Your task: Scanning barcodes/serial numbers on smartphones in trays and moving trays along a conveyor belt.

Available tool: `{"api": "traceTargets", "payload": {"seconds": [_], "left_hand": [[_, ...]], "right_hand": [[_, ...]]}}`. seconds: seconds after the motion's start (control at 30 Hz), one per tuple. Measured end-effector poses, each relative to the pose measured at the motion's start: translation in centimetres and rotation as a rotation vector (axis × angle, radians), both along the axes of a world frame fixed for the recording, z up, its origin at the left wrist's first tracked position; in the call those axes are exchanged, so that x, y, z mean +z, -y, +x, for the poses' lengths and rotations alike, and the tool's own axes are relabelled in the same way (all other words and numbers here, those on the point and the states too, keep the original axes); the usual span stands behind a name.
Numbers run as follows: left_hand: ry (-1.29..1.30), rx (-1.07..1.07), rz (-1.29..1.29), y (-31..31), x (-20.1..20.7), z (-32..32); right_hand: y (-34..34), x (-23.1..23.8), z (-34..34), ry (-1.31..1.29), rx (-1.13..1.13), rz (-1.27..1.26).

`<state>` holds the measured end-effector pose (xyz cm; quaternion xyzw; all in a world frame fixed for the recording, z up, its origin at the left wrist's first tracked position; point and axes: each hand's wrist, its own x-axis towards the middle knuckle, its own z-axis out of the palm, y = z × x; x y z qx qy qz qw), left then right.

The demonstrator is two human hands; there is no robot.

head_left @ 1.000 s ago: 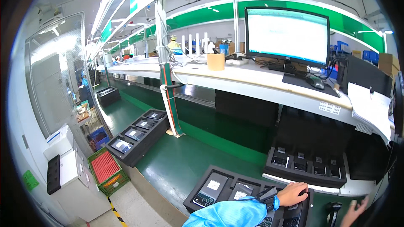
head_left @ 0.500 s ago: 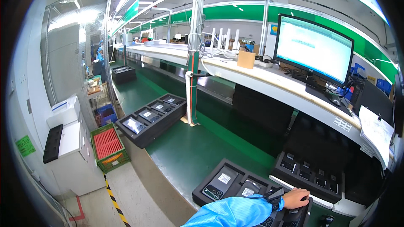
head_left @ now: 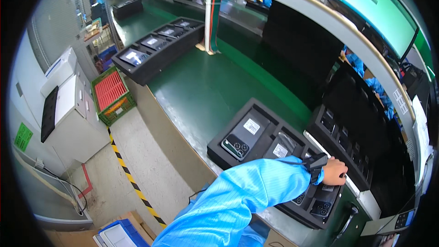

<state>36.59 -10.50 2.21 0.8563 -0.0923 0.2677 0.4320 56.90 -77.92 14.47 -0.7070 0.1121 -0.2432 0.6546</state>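
Observation:
My left hand, in a blue sleeve with a black device strapped at the wrist, reaches across a black foam tray. Its fingers are closed over the tray's right-hand edge; the fingertips are partly hidden. Several phones lie back-up in the tray's recesses. A dark phone with a white label and round camera lenses fills the near-left recess, and another phone lies below my hand. My forearm covers the tray's middle. A small patch of skin at the lower right edge may be my right hand; its fingers cannot be made out.
A second tray of phones sits farther along the green bench. Another phone tray stands to the right, below the shelf with a monitor. A green crate with red contents and a white cabinet stand left.
The view has tipped downward and turned, so the tray and my arm appear higher and more of my sleeve shows. My left hand stays at the tray's edge.

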Motion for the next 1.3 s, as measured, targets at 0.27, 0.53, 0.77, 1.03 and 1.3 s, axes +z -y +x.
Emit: {"api": "traceTargets", "payload": {"seconds": [0.27,0.53,0.77,1.03,1.3], "left_hand": [[-0.065,-0.064,0.008,-0.6,1.0,-0.6],[-0.064,-0.125,-0.019,-1.0,1.3,-1.4],[-0.071,-0.166,-0.051,-1.7,1.8,-1.8],[-0.030,-0.132,0.098,-1.7,2.5,-2.4],[-0.067,-0.136,0.455,-2.5,2.2,-3.8]], "right_hand": [[-6.5,-4.3,-8.7,0.030,-0.137,-0.242],[-32.0,-6.7,-20.1,-0.184,0.691,-0.318],[-43.0,-1.9,-25.1,-0.698,1.312,-0.756],[-42.9,-3.7,-24.6,-0.375,1.105,-0.868],[-35.5,-9.0,-22.0,0.018,0.107,-0.960]]}}
